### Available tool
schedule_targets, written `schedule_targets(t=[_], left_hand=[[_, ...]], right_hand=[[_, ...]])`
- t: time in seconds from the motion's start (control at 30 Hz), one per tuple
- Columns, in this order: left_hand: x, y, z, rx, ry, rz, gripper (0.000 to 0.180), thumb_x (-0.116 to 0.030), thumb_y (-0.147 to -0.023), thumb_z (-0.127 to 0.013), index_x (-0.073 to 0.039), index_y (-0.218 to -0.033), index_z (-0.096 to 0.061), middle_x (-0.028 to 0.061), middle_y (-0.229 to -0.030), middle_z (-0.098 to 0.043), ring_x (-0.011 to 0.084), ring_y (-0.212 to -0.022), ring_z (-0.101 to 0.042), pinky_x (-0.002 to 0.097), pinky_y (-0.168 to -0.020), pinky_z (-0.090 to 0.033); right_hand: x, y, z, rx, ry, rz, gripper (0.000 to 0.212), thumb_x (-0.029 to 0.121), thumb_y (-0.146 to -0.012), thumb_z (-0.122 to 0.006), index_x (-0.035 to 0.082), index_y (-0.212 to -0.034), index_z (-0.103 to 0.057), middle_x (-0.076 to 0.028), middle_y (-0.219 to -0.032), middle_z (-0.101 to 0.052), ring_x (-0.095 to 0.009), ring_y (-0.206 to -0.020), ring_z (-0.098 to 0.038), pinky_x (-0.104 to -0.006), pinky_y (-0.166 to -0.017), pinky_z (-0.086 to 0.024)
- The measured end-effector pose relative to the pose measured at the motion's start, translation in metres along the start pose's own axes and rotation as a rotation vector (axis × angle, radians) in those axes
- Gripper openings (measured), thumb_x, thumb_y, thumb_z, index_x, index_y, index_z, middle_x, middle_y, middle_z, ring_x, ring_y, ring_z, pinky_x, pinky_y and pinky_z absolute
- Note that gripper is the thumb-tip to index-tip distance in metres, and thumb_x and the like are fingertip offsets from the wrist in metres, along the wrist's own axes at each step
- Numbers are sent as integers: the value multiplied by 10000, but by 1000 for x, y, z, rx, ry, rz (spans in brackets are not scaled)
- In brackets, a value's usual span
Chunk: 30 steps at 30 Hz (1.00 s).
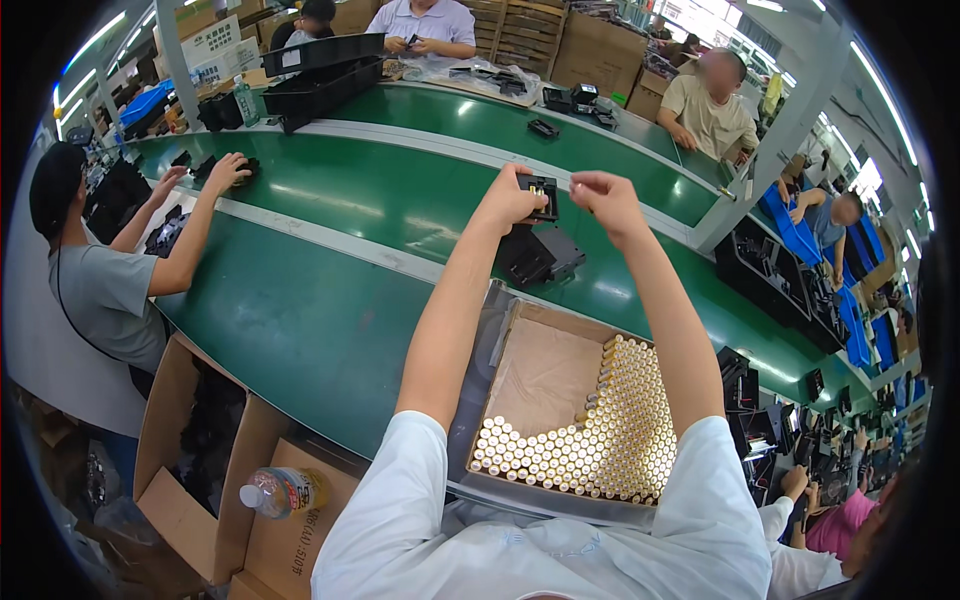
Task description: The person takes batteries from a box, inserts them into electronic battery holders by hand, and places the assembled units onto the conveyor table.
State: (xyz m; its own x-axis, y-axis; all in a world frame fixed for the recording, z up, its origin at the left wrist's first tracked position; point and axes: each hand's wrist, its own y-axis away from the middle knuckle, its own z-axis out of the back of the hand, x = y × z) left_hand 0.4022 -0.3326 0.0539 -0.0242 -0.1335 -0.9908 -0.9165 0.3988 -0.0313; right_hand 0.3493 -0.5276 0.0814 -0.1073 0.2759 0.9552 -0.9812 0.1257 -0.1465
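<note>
My left hand grips a black plastic housing above the green conveyor belt, its open compartment turned up. Gold-coloured battery cells show inside it, beside my thumb. Just right of the housing and apart from it, my right hand is closed with curled fingers; whatever they may hold is hidden. Beneath my hands, more black housings lie on the belt. Between my forearms stands a cardboard box, partly filled with upright battery cells; brown paper lines its bare part.
A co-worker at the left handles black parts on the belt. Across the line sit other people. Black trays stand at the right. Lower left are open cartons and a drink bottle.
</note>
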Motion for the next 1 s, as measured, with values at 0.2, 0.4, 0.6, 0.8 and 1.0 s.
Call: schedule_targets(t=[0.2, 0.4, 0.6, 0.8, 1.0], left_hand=[[2, -11, 4, 53, 91, 51, 410, 8, -897, -617, -53, -1263, -442, 188, -1066, -584, 273, -816, -644, 407, -639, -580], [1, -13, 7, -36, 65, 54, 396, 7, -903, -584, -55, -1273, -455, 179, -1033, -597, 260, -801, -636, 394, -614, -562], [1, -13, 44, -152, 38, 11, 418, 21, -862, -577, -43, -1256, -452, 194, -1015, -606, 279, -796, -641, 405, -612, -563], [3, -19, 50, -248, -28, -50, 445, 39, -813, -569, -29, -1236, -449, 212, -993, -617, 303, -789, -646, 418, -610, -563], [5, -24, 65, -342, -97, -111, 472, 56, -763, -560, -15, -1215, -445, 230, -971, -627, 326, -783, -652, 432, -607, -564]], right_hand=[[12, -13, -40, -190, 147, 210, 236, 107, -864, -699, 1, -1069, -747, -96, -867, -728, -120, -697, -620, -237, -623, -491], [16, -8, -43, -97, 834, 574, 263, 132, -865, -689, -7, -1086, -719, -119, -926, -736, -163, -648, -585, -274, -566, -476], [23, 14, -81, -34, 1056, 1172, 269, 162, -861, -659, -25, -1050, -695, -140, -948, -728, -212, -661, -580, -282, -569, -486], [13, -5, -103, -154, 1541, 1273, 186, 154, -841, -617, -3, -927, -665, -134, -862, -691, -218, -693, -587, -292, -585, -489], [1, -17, -118, -130, 1475, 1354, 233, 125, -835, -599, -20, -1009, -656, -144, -870, -686, -234, -707, -601, -312, -582, -497]])
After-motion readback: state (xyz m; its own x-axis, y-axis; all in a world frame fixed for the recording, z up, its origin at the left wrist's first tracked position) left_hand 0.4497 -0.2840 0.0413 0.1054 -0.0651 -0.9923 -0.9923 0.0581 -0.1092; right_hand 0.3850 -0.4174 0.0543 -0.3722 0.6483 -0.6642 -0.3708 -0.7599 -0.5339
